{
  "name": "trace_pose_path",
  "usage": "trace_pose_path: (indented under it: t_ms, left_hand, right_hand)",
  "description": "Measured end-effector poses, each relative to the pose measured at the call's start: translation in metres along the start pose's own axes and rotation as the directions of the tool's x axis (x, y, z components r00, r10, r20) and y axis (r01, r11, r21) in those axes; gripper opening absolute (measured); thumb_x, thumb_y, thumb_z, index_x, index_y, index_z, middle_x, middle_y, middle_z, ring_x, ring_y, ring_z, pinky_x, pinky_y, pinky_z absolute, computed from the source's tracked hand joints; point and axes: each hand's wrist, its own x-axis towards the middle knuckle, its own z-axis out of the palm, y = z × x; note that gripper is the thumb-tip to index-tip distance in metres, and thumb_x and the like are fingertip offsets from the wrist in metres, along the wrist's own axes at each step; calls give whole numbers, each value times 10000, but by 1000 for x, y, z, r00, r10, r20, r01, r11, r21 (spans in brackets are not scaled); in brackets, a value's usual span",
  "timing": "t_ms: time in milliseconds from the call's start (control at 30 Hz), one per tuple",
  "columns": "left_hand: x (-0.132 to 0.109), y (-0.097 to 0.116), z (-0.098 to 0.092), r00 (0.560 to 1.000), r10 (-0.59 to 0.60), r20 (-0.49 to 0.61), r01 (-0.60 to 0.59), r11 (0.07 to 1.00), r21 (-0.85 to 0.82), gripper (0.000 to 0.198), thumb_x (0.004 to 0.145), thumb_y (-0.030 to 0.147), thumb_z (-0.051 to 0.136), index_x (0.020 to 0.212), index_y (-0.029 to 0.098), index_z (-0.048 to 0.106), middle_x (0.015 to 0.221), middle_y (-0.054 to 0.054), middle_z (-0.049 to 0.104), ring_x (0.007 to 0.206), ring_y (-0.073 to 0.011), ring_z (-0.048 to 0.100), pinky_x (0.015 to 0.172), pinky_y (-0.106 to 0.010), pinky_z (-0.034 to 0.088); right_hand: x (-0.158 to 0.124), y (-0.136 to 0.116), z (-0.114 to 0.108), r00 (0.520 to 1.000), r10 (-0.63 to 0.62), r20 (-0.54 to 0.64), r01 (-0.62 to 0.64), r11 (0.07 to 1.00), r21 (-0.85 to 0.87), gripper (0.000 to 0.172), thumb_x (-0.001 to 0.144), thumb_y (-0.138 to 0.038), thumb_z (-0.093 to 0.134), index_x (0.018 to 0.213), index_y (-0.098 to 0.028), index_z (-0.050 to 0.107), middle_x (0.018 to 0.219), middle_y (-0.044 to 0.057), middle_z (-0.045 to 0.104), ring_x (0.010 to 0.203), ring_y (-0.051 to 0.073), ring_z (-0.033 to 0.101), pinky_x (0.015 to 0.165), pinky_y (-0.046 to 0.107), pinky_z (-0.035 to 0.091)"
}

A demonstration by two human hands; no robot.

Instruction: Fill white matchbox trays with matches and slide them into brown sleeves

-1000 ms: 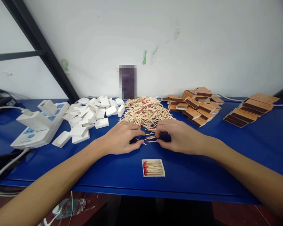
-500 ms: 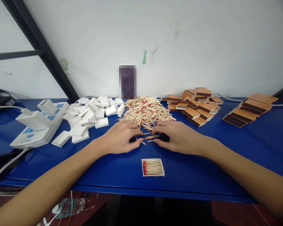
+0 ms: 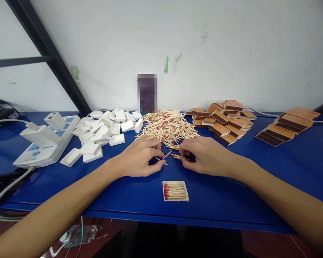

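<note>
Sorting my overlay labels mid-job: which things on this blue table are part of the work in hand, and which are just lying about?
In hand: left hand, right hand, loose matches between them, match pile, part-filled tray; likely also white trays and orange sleeves.
Lying about: power strip, blurred dark object at the wall, bottle under the table.

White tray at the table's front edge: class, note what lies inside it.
Matches lie side by side in the tray, red heads toward its left end. They cover the tray's floor, so whether more lie underneath cannot be seen.
</note>
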Motion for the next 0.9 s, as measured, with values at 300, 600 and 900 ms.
trace_pose_path:
  t_ms: [300,600,900]
  left_hand:
    - [1,3,-1,997,49,54,-45,996,-82,208,904,279,566,1017,180,711,1065,-50,673,992,-205,591,942,-371,436]
    - [2,9,2,986,157,50,-145,972,-186,253,924,190,496,1101,184,675,1174,-38,689,1145,-221,541,1027,-378,407]
    - [-3,-12,-9,998,11,-62,-13,999,-30,245,784,143,511,964,189,671,1002,-48,643,974,-220,526,932,-398,387]
  right_hand:
    - [1,0,5,997,67,-30,-69,996,-53,146,864,-248,512,741,-198,571,723,22,641,649,151,531,586,284,299]
    - [2,-2,16,992,62,-110,-61,998,8,205,939,-334,509,843,-192,620,818,33,653,699,157,575,609,275,346]
    - [3,-4,14,997,9,-82,-6,999,36,151,917,-252,504,878,-191,636,876,44,640,772,170,585,676,286,390]
